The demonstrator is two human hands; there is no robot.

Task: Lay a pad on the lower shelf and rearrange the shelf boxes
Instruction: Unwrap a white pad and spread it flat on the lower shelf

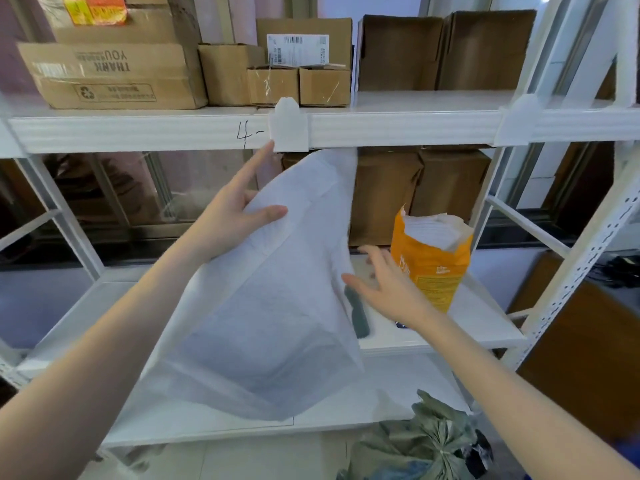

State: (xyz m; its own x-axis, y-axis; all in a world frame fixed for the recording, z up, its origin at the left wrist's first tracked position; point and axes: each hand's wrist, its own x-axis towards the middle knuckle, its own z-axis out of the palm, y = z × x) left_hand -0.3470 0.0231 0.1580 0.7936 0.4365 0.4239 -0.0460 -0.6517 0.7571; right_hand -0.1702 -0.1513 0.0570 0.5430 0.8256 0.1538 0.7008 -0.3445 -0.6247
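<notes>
The left hand (235, 216) sits at about ten o'clock from the middle of the view. It is closed in a pinch on the upper edge of a thin, white, quilted paper-like pad (273, 306), with the thumb on the near face, the fingers behind it, and the index finger stretched up toward the white metal beam marked "4-" (156, 131).

The pad hangs from that grip, half unfolded. Its long axis runs from about one o'clock, near the beam, down to seven o'clock, where its loose lower edge droops in front of the white lower shelf (450, 317). It is not yet flat on the shelf.

To its right, at about four o'clock, the right hand (388, 285) is open with spread fingers and holds nothing. It lies just beside the pad's right edge and is the nearer hand to that free side. By judgement, the coming move turns on this: the right hand takes the hanging edge so the sheet can be spread lengthwise along the shelf.

A dark slim object (360, 315) lies on the shelf just beside that hand. Further right, at three o'clock, an opened orange paper pack of white sheets (429, 268) stands on the shelf, with brown cardboard boxes (415, 188) behind it.
</notes>
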